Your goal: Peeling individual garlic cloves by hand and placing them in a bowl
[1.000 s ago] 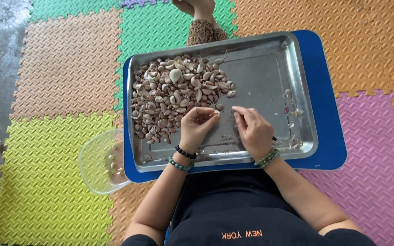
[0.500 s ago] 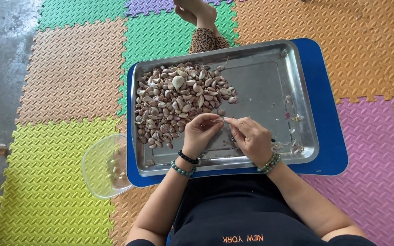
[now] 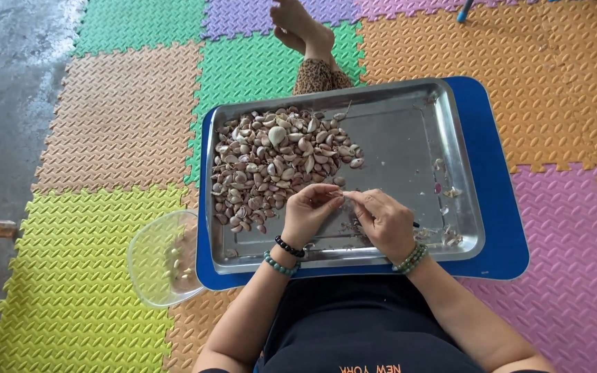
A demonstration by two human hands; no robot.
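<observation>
Since the earlier frames both hands have drawn slightly nearer the body and toward the tray's front middle, fingertips now meeting; the heap lies as it did.

Nearest the body, the left hand [image 3: 307, 213] and right hand [image 3: 383, 222] meet over the front of the steel tray [image 3: 409, 131]. Each grip is closed, thumb and fingertips pinched from opposite sides on one small garlic clove [image 3: 345, 197] held between them, its long axis running roughly left to right, hand to hand. Both wrists carry bead bracelets. A thin dark tool appears to project from behind the right hand; its kind cannot be told.

Left of the hands, a clear plastic bowl [image 3: 148, 266] rests on the foam mat [image 3: 70, 276], touching the blue board [image 3: 499, 207] under the tray; a few pale pieces lie inside.

Right front of the tray: scattered papery skins [image 3: 447, 235].

Farther out, the heap of unpeeled garlic cloves [image 3: 271, 159], purplish and dry-skinned, fills the tray's left half, just beyond the left hand, which is nearer to it. The right half is bare, scuffed metal.

Beyond the tray, a bare foot [image 3: 298, 24] rests on the textured interlocking mat.
</observation>
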